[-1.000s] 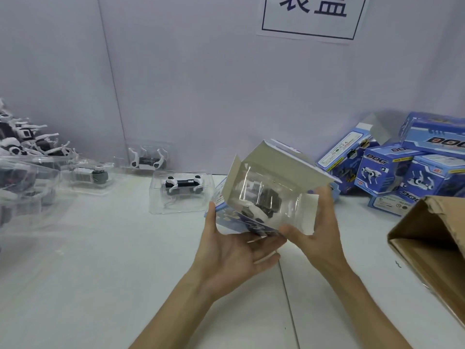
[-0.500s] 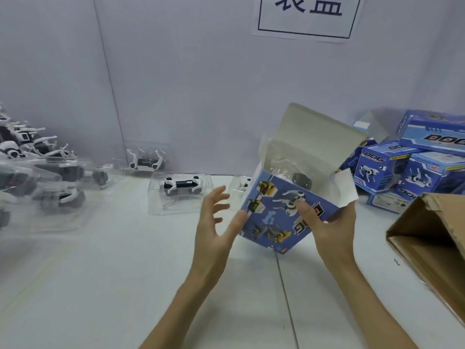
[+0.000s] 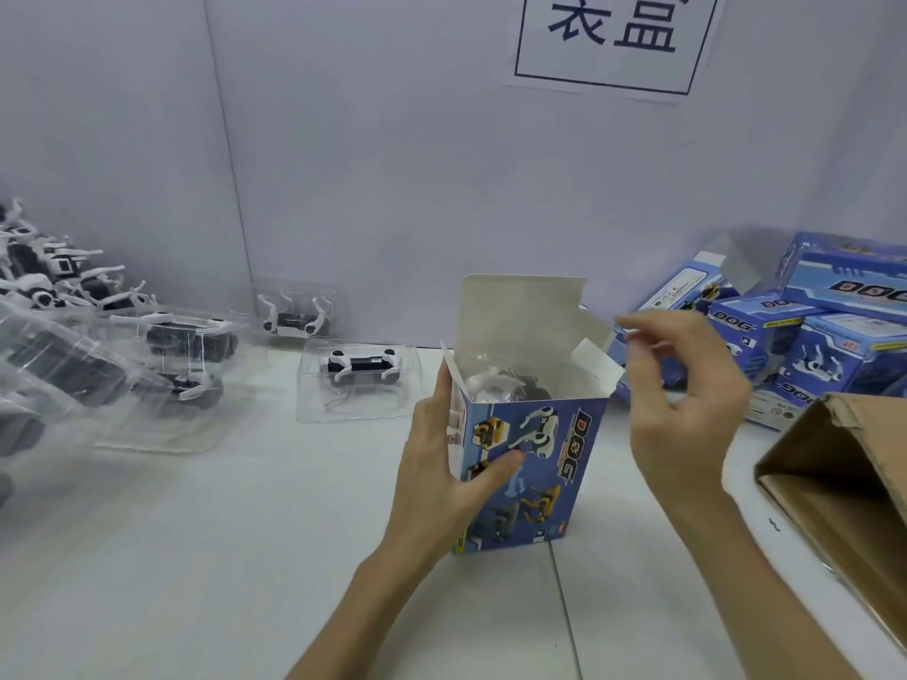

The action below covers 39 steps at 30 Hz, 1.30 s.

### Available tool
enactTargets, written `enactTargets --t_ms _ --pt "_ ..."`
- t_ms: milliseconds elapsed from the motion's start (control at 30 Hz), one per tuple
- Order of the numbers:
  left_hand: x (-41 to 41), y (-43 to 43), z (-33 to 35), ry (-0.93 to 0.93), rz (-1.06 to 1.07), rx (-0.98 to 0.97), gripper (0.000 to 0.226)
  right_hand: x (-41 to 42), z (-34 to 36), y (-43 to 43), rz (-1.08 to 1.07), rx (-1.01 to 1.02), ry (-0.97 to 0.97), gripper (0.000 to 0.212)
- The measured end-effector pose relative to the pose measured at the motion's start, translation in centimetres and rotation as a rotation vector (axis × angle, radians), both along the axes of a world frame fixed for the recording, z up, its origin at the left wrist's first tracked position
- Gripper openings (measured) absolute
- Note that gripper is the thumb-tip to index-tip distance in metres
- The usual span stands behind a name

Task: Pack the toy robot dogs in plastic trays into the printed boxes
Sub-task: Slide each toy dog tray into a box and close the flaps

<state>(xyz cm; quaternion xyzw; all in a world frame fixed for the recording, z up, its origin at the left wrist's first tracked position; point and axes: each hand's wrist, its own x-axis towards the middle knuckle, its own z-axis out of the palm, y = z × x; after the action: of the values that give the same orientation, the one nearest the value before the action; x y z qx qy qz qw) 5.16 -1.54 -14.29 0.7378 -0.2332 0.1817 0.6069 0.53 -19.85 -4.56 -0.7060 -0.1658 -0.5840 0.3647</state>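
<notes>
While box [image 3: 532,463] stands: upright on desk [image 3: 245,532], flaps [image 3: 520,311] up
Left hand [image 3: 437,463]: grips box side
Right hand [image 3: 682,400]: loosely curled, empty

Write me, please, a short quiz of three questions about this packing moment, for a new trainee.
1. True or false: the upright printed box is closed on top.
2. Which hand has its grip on this box? A. left hand B. the other one C. neither
3. Fill in: inside the box lies a toy dog in a clear ___.
Key: 1 false; 2 A; 3 tray.
</notes>
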Motion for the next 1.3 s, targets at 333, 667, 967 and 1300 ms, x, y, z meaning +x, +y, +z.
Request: enactTargets --t_ms 333,667,967,1300 --pt "0.1 0.3 0.0 -0.075 0.01 0.053 0.102 4.1 6.5 4.7 0.096 -0.721 0.946 0.044" --pt "-1.0 0.5 1.2 -0.509 0.136 0.083 0.065 4.0 4.2 4.8 0.187 -0.719 1.122 0.025" --pt "0.4 0.6 2.6 -0.544 0.173 0.119 0.025 3.3 3.8 4.0 0.03 -0.511 0.785 0.012" --pt "0.3 0.4 3.4 -0.495 0.198 0.105 0.027 2.3 -0.3 1.2 0.3 0.712 0.714 0.037"
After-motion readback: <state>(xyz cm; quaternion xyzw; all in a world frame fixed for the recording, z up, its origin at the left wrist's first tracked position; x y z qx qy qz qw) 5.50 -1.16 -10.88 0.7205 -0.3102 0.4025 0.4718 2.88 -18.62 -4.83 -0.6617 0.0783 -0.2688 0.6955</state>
